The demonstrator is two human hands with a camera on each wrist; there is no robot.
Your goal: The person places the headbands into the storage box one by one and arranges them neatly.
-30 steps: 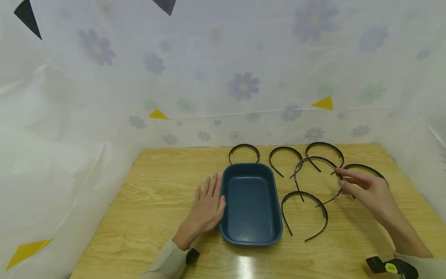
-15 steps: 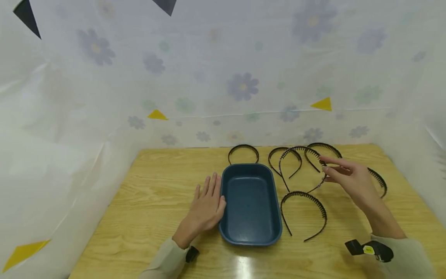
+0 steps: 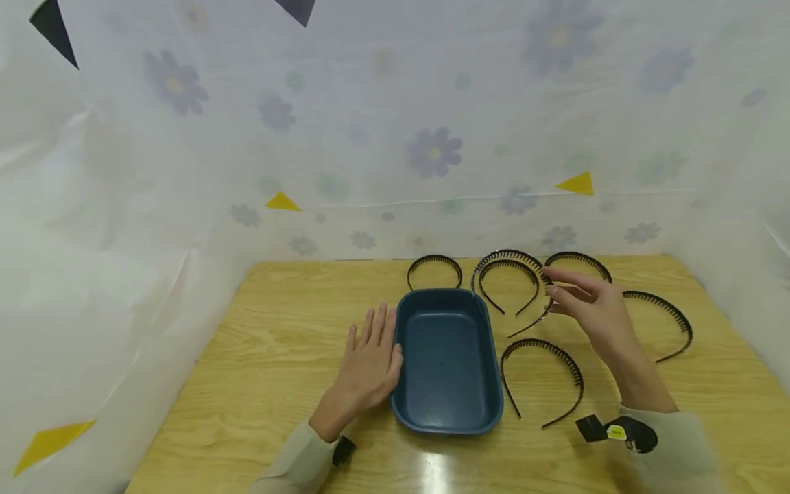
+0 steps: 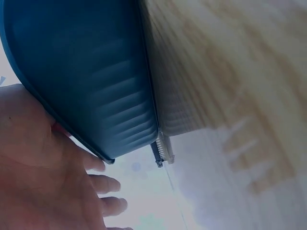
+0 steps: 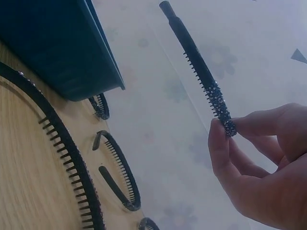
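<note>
Table [image 3: 259, 357] of pale wood bears a blue tray [image 3: 446, 420]. Left hand [image 3: 369, 363] lies flat beside the tray, fingers straight, touching its left wall. Right hand [image 3: 589, 305] pinches a black toothed headband [image 3: 494, 258] between thumb and fingertips [image 5: 218, 143], raised just right of the tray's far end.

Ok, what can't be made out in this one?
- Head view: the right hand covers its pinch on the lifted black toothed headband.
- Right wrist view: fingertips hide the rest of it.
- Left wrist view: left hand cut off; dark blue plastic tray interior unseen; wooden table blurred.
</note>
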